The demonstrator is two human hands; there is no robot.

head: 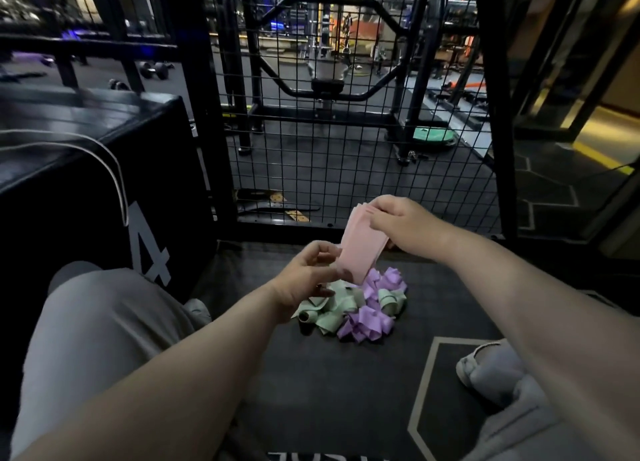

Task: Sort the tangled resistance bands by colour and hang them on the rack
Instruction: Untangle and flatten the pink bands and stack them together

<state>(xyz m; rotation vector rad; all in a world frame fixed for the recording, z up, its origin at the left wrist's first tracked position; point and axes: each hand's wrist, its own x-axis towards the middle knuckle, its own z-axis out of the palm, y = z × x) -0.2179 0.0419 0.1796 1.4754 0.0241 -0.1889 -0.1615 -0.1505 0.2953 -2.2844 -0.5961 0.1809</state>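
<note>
Holding a flat stack of pale pink rubber resistance bands upright, the right hand pinches its far top edge and the left hand curls round its near bottom corner. Just below, a tangled heap of mint green and lilac bands lies on the dark rubber floor. If either pinch loosens, the pink ones could slip back into the tangle

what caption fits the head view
Sorting bands: left hand and right hand hold a pink band above a green and purple pile
</note>
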